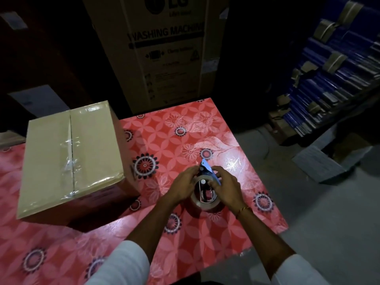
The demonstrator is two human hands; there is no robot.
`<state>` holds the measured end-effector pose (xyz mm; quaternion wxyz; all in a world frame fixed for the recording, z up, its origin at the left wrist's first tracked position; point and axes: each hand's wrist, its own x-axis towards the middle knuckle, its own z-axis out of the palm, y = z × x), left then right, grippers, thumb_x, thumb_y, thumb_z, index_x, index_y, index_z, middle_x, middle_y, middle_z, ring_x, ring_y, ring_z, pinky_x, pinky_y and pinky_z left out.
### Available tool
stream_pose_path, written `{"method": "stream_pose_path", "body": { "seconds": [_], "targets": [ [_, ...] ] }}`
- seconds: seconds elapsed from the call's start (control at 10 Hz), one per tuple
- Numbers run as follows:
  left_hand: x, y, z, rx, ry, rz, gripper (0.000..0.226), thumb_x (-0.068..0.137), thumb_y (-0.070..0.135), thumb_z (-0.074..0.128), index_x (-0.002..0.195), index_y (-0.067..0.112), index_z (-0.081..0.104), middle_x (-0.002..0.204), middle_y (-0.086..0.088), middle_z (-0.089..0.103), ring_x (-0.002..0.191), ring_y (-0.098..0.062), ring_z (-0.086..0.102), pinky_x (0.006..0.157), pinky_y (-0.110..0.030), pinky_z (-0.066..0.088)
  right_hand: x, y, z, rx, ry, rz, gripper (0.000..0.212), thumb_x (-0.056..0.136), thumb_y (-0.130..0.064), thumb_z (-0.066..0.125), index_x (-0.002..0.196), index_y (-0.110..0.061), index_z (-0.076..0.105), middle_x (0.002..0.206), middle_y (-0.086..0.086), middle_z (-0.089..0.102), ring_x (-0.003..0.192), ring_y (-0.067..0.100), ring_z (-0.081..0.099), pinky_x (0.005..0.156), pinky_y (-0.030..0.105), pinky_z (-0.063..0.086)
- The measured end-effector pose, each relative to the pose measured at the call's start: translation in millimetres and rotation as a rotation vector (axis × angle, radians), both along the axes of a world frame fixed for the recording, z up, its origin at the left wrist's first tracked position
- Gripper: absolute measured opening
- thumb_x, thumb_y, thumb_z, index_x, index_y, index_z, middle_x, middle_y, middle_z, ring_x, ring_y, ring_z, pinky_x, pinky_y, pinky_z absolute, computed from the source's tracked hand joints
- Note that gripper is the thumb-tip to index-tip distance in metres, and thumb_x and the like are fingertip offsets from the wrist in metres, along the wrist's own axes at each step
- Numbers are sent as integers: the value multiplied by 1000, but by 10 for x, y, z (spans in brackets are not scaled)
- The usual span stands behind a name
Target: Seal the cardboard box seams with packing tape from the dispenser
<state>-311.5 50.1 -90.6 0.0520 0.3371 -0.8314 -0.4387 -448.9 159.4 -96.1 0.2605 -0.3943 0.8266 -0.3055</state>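
Head view: we see a closed brown cardboard box (70, 161) at the left part of a table covered with a red flowered cloth (181, 130), its flaps shut, clear tape shining along the centre seam; its contents are hidden. Near the table's right edge both hands meet on a blue tape dispenser with a brown tape roll (206, 190): our left hand (183, 186) grips its left side, our right hand (226, 188) its right side. Bare cloth lies between box and dispenser. A tall printed washing-machine carton (162, 54) stands behind the far edge.
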Motion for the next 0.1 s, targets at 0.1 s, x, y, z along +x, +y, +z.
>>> {"method": "stream_pose_path", "body": {
  "seconds": [0.1],
  "targets": [
    [18, -47, -7, 7, -36, 94, 36, 100, 4, 45, 135, 3, 55, 139, -19, 58, 127, -36, 54, 106, -43, 44, -16, -24, 20, -31, -21, -17, 47, 92, -24, 72, 137, -16, 60, 132, 5, 65, 114, 25, 63, 90, 32, 49]
  ]
}}
